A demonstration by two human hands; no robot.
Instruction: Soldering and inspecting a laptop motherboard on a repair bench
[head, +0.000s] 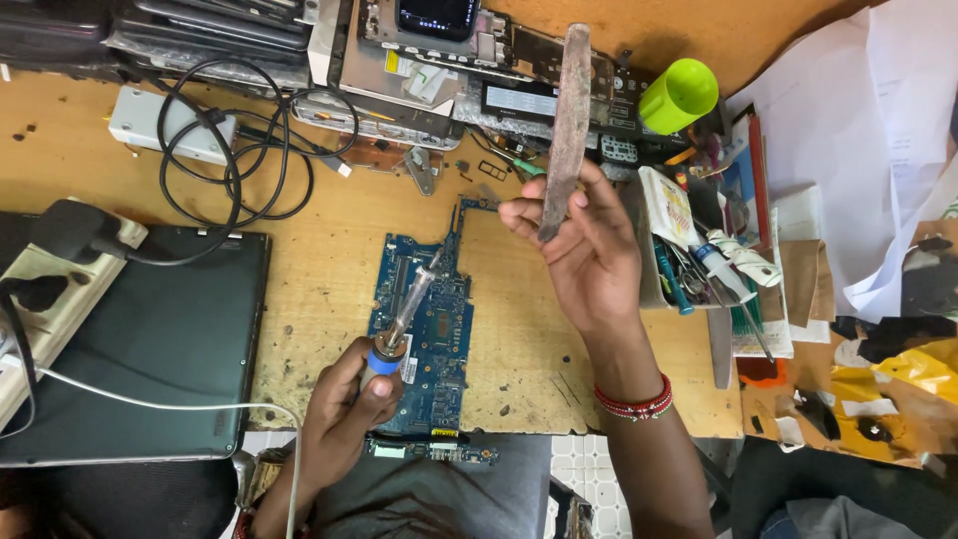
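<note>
Blue-handled iron sat clamped in the left hand, its tip over the blue board just beyond. Beside it the right hand pinched a rusty flat file, held upright above the scarred wooden bench. Left lay a dark laptop; beyond, black cable coiled; a green cup stood right of the file.

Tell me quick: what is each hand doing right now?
Left hand: closed around the blue-handled soldering iron, tip over the blue circuit board.
Right hand: closed on a long, flat, rusty-brown metal file, held upright.
</note>
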